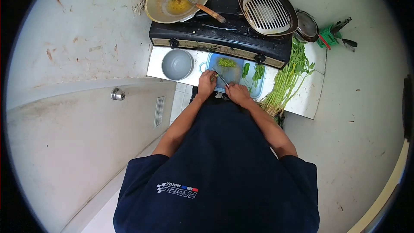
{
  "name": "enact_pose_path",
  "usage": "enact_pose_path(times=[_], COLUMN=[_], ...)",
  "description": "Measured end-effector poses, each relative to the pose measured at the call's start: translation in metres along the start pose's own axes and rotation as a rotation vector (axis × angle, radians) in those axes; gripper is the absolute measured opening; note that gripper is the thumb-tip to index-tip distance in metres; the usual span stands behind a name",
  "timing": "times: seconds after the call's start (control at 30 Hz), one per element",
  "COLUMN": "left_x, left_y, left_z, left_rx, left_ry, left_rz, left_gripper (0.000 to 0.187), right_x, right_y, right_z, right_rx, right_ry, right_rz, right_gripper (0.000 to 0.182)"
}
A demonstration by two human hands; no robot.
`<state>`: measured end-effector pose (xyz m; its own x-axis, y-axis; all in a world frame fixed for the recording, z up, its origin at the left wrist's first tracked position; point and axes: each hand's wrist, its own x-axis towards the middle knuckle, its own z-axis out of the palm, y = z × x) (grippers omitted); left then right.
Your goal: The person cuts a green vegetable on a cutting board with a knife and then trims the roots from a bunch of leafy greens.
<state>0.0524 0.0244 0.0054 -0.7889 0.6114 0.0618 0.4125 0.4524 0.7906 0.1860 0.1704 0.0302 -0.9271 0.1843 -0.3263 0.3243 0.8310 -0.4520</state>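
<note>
My right hand (238, 94) is closed round the handle of a knife (221, 77), whose blade points away and to the left over the blue cutting board (208, 65). My left hand (207, 84) sits at the board's near left edge, fingers closed on green stems (214, 78), mostly hidden, close to the blade. Beyond the knife lies a small heap of chopped green pieces (226, 62). Loose green leaves (258, 72) rest on the right half of the board.
A grey bowl (177, 64) stands left of the board. Behind is a black stove (207, 32) bearing a wok (155, 2) with a ladle and a grill pan (267, 13). A bunch of leafy greens (284, 80) lies at right, near a green basket (328, 38) with knives.
</note>
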Motion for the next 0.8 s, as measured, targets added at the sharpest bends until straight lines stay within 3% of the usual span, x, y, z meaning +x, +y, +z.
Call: enact_pose_path(times=[0.8], left_x=[0.002], left_y=[0.005], left_z=[-0.001], left_rx=[0.006], left_ry=[0.007], left_rz=[-0.014], left_gripper=[0.012], right_x=[-0.002], right_y=[0.002], right_z=[0.006], right_rx=[-0.052], right_ry=[0.070], right_rz=[-0.041], right_gripper=[0.040])
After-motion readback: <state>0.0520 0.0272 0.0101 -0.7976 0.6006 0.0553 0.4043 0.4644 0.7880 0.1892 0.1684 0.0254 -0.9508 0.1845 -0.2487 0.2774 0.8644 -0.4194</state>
